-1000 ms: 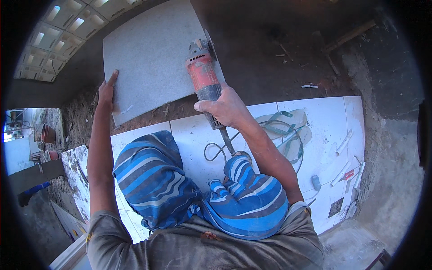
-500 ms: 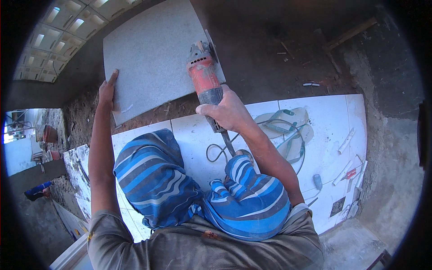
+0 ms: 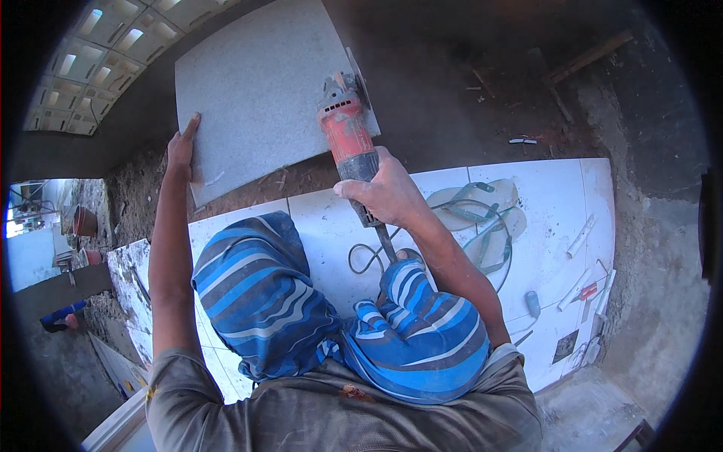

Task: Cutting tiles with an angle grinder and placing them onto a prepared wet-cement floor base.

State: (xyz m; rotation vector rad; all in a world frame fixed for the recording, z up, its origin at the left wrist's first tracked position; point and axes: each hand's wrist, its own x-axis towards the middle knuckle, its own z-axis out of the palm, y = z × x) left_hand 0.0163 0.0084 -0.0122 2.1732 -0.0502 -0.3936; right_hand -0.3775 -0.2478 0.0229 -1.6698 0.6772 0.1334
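A large grey tile (image 3: 252, 90) lies beyond the white tiled floor. My left hand (image 3: 183, 151) grips its left edge, thumb on the face. My right hand (image 3: 382, 188) is wrapped around the body of a dusty red and black angle grinder (image 3: 345, 128). The grinder’s disc (image 3: 359, 77) is at the tile’s right edge, with hazy dust beside it. A power cord (image 3: 354, 264) loops below the grinder. My folded legs (image 3: 263, 294), in blue striped cloth, fill the lower middle.
Pale flip-flops (image 3: 504, 222) lie right of my arm on white tiles (image 3: 316, 226). Farther right are white strips (image 3: 578, 235), a small grey object (image 3: 532, 301) and a red-handled tool (image 3: 587, 291). A bucket (image 3: 83, 221) stands at left, perforated blocks (image 3: 98, 56) at upper left, wooden battens (image 3: 587, 59) at upper right.
The grinder and my right hand have shifted slightly toward me along the tile’s right edge. My left hand keeps its hold on the tile.
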